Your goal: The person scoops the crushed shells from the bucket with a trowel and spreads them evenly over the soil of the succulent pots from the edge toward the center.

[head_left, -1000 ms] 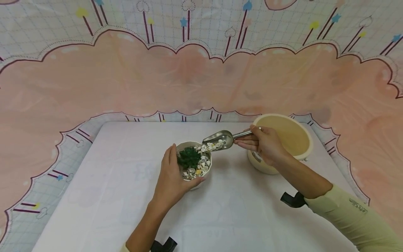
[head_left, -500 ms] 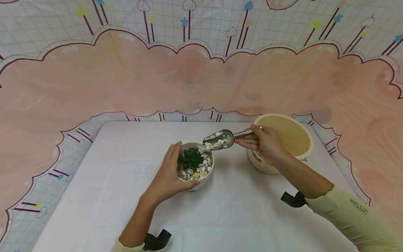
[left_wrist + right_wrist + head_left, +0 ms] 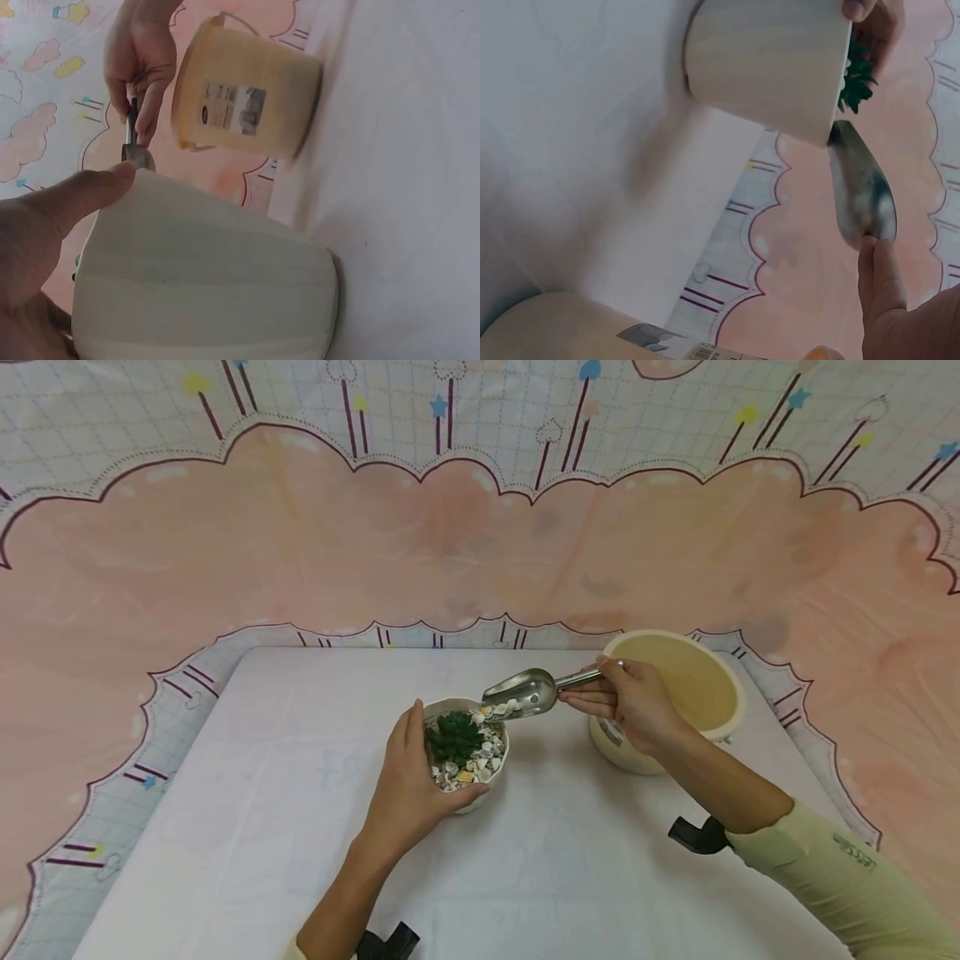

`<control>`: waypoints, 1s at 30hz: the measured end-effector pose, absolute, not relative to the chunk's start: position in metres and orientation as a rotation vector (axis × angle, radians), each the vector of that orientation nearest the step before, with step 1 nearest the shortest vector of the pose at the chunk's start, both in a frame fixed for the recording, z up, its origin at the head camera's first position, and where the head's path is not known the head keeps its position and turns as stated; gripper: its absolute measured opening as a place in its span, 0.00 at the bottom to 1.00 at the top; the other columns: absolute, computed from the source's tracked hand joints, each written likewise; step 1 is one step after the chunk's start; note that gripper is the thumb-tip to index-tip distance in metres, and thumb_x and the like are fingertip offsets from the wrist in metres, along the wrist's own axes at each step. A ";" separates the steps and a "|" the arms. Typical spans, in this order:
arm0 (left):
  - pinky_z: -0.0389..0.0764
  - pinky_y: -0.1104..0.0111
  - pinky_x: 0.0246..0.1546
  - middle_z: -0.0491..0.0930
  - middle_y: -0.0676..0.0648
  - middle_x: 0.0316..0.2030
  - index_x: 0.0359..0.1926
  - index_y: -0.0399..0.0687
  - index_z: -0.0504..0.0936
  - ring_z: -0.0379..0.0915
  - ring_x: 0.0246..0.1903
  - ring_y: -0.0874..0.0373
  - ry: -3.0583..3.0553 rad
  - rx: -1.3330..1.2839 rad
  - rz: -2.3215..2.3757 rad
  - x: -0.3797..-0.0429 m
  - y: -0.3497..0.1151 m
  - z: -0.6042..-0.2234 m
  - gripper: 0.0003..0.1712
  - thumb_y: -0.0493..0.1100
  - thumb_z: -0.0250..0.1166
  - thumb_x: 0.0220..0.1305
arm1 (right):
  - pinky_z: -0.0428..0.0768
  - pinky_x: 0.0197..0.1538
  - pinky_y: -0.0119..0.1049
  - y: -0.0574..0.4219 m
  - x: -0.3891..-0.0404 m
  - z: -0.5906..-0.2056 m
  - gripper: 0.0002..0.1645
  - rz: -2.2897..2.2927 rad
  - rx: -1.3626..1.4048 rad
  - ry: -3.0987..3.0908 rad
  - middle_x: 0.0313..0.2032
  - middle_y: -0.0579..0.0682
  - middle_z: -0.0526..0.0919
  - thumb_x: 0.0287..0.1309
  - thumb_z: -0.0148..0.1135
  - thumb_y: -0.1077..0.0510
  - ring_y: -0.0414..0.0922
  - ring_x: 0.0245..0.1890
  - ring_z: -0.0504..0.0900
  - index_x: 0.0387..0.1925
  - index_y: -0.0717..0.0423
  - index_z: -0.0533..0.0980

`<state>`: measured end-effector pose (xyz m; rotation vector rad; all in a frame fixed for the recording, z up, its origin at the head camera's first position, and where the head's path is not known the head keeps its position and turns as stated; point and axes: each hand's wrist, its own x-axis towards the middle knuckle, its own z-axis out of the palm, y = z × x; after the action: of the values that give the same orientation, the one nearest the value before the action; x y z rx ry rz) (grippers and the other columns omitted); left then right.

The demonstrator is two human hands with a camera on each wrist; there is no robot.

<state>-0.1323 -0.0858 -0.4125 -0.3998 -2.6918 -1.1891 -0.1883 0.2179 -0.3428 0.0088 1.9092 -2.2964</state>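
Note:
A white pot [image 3: 210, 262] stands on the table, holding a dark green succulent [image 3: 455, 737] and pale pebbles [image 3: 491, 747]. My left hand [image 3: 408, 785] grips the pot at its near left side, thumb along the front rim and fingers along the left. In my right hand [image 3: 630, 703] is the handle of a metal scoop [image 3: 536, 689], pinched between thumb and fingers. The scoop's mouth lies at the pot's far right rim, tilted toward it. A few pebbles show in the scoop's lower front. The right wrist view shows the scoop's [image 3: 862, 187] underside, its tip at the rim.
A cream bucket [image 3: 731, 718] with a handle and a label [image 3: 232, 107] stands at the back right, partly behind my right hand. White cloth [image 3: 225, 827] covers the table. A patterned pink curtain [image 3: 375, 552] hangs beyond its far edge.
Pebbles in the scoop have become fewer. My left hand shifted around the pot and back, and the pot moved slightly right. My right hand has hardly moved.

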 end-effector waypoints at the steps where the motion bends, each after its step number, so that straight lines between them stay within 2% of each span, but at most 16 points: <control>1: 0.66 0.43 0.70 0.53 0.32 0.78 0.82 0.33 0.46 0.54 0.76 0.37 -2.694 -0.411 -1.196 -0.132 -0.086 -0.413 0.80 0.57 0.89 0.42 | 0.85 0.51 0.41 0.219 -0.187 -0.343 0.22 -2.295 0.006 1.908 0.40 0.62 0.89 0.86 0.40 0.57 0.51 0.41 0.92 0.52 0.78 0.67; 5: 0.64 0.41 0.71 0.53 0.33 0.79 0.83 0.36 0.46 0.52 0.77 0.38 -2.720 -0.485 -1.272 -0.131 -0.090 -0.412 0.79 0.54 0.89 0.42 | 0.85 0.51 0.41 0.222 -0.184 -0.345 0.22 -2.291 -0.008 1.901 0.39 0.62 0.90 0.86 0.40 0.57 0.50 0.41 0.92 0.52 0.78 0.66; 11: 0.57 0.37 0.72 0.47 0.34 0.81 0.84 0.39 0.46 0.38 0.81 0.36 -2.774 -0.567 -1.357 -0.124 -0.092 -0.412 0.76 0.52 0.88 0.46 | 0.85 0.51 0.42 0.227 -0.177 -0.348 0.22 -2.278 -0.033 1.905 0.39 0.62 0.89 0.86 0.40 0.57 0.51 0.41 0.92 0.53 0.78 0.66; 17: 0.53 0.39 0.74 0.42 0.35 0.82 0.84 0.38 0.42 0.30 0.81 0.38 -2.768 -0.453 -1.293 -0.105 -0.076 -0.411 0.77 0.55 0.86 0.48 | 0.85 0.50 0.42 0.232 -0.173 -0.350 0.22 -2.269 -0.078 1.922 0.39 0.62 0.89 0.86 0.40 0.57 0.51 0.40 0.92 0.51 0.78 0.66; 22: 0.57 0.40 0.73 0.44 0.33 0.82 0.83 0.35 0.43 0.34 0.81 0.36 -2.762 -0.360 -1.224 -0.099 -0.068 -0.411 0.78 0.56 0.87 0.47 | 0.85 0.50 0.42 0.233 -0.172 -0.349 0.24 -2.263 -0.102 1.941 0.39 0.63 0.89 0.86 0.41 0.57 0.51 0.41 0.92 0.53 0.81 0.67; 27: 0.62 0.41 0.72 0.47 0.31 0.80 0.83 0.33 0.45 0.44 0.79 0.36 -2.744 -0.382 -1.186 -0.100 -0.068 -0.413 0.78 0.56 0.88 0.45 | 0.85 0.51 0.42 0.233 -0.171 -0.348 0.25 -2.254 -0.102 1.960 0.40 0.63 0.89 0.86 0.42 0.56 0.50 0.41 0.92 0.53 0.81 0.67; 30: 0.63 0.42 0.71 0.48 0.31 0.80 0.83 0.33 0.46 0.47 0.78 0.37 -2.734 -0.402 -1.182 -0.102 -0.069 -0.414 0.78 0.55 0.88 0.46 | 0.85 0.51 0.42 0.233 -0.171 -0.348 0.25 -2.256 -0.111 1.963 0.40 0.63 0.89 0.86 0.42 0.56 0.51 0.41 0.92 0.53 0.81 0.67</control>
<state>-0.1016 -0.0686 -0.4137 -0.4017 -2.7343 -1.1818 -0.1709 0.2333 -0.3477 -0.1109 1.9628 -2.2555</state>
